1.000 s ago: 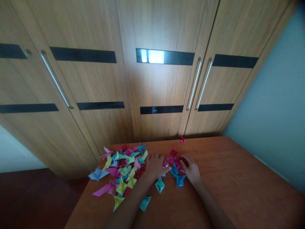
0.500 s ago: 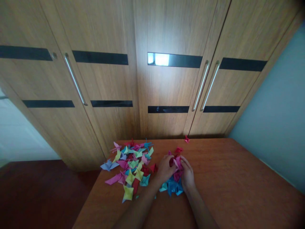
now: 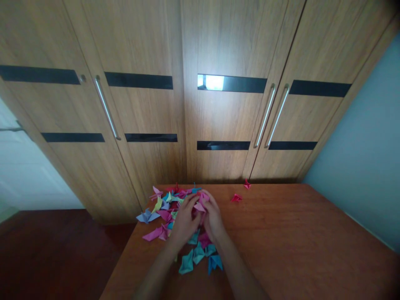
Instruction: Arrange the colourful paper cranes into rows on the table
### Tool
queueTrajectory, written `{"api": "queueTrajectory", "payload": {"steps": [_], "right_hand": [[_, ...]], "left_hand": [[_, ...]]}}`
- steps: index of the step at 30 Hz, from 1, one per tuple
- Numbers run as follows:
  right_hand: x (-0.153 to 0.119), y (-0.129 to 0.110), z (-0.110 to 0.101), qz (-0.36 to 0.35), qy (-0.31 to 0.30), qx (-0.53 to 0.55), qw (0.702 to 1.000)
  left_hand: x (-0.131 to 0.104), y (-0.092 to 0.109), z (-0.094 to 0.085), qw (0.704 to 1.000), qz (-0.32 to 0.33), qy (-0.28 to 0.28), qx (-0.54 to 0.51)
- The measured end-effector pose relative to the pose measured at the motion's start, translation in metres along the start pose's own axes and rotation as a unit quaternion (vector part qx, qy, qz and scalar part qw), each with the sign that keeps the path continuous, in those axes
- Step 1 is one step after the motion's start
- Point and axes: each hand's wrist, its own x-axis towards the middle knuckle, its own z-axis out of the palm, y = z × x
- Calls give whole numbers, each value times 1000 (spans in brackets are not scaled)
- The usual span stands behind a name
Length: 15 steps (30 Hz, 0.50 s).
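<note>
Between my left hand (image 3: pixel 185 221) and my right hand (image 3: pixel 214 217), pink origami cranes (image 3: pixel 202 201) are cupped; how many there are is hidden by the fingers. Both hands are closed around them, over the right side of a colourful pile of folded paper cranes (image 3: pixel 153 234). Below my wrists lie several teal and blue paper cranes (image 3: pixel 198 253), with a dark pink one (image 3: pixel 204 240) close to my right wrist. My left hand and forearm cover part of the pile.
Two red paper cranes lie apart from the pile: one (image 3: pixel 236 198) right of my hands, another (image 3: pixel 247 184) at the table's back edge. The brown wooden table (image 3: pixel 281 241) stands against a wardrobe (image 3: pixel 150 162) with long metal handles. A pale wall (image 3: pixel 368 166) is on the right.
Both hands have moved left with the pink cranes, from the smaller heap to the larger pile. The teal and blue cranes below them have shifted left and spread out.
</note>
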Motion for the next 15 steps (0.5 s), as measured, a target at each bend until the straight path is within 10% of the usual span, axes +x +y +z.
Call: {"api": "queueTrajectory", "payload": {"steps": [7,15], "right_hand": [[6,19,18,10,-115,-185,976],[-27,-27,-62,-42,-81,-362,928]], "left_hand": [[-30,-51,-64,987,-34,21,153],[-70,-50,-62,963,31,0,269]]}}
